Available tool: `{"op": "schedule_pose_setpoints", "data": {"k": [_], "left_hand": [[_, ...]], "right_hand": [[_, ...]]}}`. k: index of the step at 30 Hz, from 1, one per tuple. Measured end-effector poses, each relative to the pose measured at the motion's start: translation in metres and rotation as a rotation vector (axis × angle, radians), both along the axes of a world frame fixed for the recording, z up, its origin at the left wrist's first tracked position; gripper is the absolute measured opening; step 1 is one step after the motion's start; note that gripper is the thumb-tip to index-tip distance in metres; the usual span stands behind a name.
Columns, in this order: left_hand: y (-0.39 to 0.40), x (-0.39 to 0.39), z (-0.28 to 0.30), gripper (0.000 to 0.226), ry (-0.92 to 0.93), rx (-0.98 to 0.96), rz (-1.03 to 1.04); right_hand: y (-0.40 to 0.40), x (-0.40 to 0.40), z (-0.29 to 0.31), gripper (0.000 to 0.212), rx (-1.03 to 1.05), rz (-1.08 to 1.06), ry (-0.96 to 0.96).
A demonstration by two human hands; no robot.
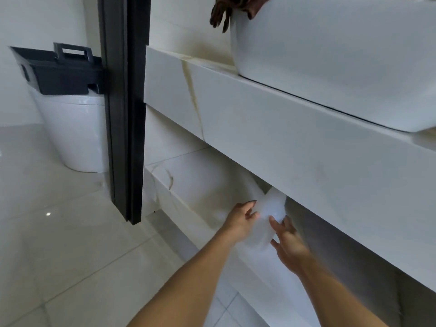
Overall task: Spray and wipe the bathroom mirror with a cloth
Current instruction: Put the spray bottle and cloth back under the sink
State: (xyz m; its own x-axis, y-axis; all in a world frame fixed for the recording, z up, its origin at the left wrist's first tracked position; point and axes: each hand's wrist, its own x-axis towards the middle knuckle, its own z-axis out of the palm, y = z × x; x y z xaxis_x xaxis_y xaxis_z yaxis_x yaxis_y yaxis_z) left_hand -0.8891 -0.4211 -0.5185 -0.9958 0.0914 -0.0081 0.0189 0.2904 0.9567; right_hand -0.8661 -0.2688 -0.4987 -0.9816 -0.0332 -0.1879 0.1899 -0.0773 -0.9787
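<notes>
White cloth [266, 218], blurred, held under the counter [283, 138] between both hands. Left hand [240, 220] fingers curl onto its left edge; right hand [286, 241] fingers pinch its right edge

Both hands, left hand [240, 221] and right hand [289, 246], hold a blurred white object [266, 220].

A basin [330, 55] is seated on the counter [259, 128]. A toilet [77, 133] is located left of a door frame [125, 114], with a caddy [59, 69] placed on it.
</notes>
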Motion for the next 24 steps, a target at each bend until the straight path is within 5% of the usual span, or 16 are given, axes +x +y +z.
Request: {"op": "schedule_pose_setpoints", "data": {"k": [9, 17, 24], "left_hand": [[0.025, -0.026, -0.011, 0.045, -0.010, 0.034, -0.095], [0.036, -0.026, -0.013, 0.023, -0.006, -0.017, 0.102], [0.038, -0.040, -0.029, 0.043, -0.192, 0.267, 0.040]], "right_hand": [[0.029, -0.001, -0.017, 0.047, -0.089, -0.143, 0.036], [0.034, 0.010, -0.007, 0.037, -0.160, -0.246, 0.007], [0.027, 0.016, -0.001, 0.039, -0.245, -0.309, -0.041]]}}
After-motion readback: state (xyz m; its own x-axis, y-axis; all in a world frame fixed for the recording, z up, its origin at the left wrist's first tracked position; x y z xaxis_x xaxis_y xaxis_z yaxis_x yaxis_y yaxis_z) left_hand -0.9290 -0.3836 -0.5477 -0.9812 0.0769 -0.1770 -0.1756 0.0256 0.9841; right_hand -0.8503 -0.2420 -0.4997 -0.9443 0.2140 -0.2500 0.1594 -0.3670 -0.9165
